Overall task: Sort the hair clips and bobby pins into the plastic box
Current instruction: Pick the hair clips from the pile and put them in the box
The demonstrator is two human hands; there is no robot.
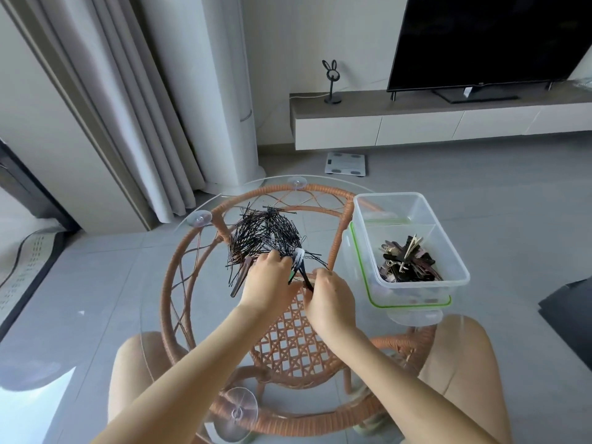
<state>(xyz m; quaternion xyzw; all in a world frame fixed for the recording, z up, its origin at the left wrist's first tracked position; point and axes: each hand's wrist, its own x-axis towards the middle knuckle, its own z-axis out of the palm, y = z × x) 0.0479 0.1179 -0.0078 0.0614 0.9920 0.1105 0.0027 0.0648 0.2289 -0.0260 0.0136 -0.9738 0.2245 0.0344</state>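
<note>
A tangled heap of black bobby pins point(261, 233) lies on the round glass table top point(160, 283). My left hand point(268, 282) sits at the heap's near edge, fingers curled round a small bunch of clips, one white point(298, 255). A brown hair clip point(241, 277) lies just left of that hand. My right hand point(330, 299) pinches a black clip point(307, 280) between the two hands. To the right stands the clear plastic box point(455, 251), divided in two; its near compartment holds several brown, black and beige hair clips point(407, 262), the far compartment shows nothing.
The box stands on its green-rimmed lid point(368, 293). Under the glass is an orange wicker frame point(192, 248) with suction cups point(200, 217). My knees are under the near edge. Curtains, a white floor unit, a scale and a TV cabinet stand beyond.
</note>
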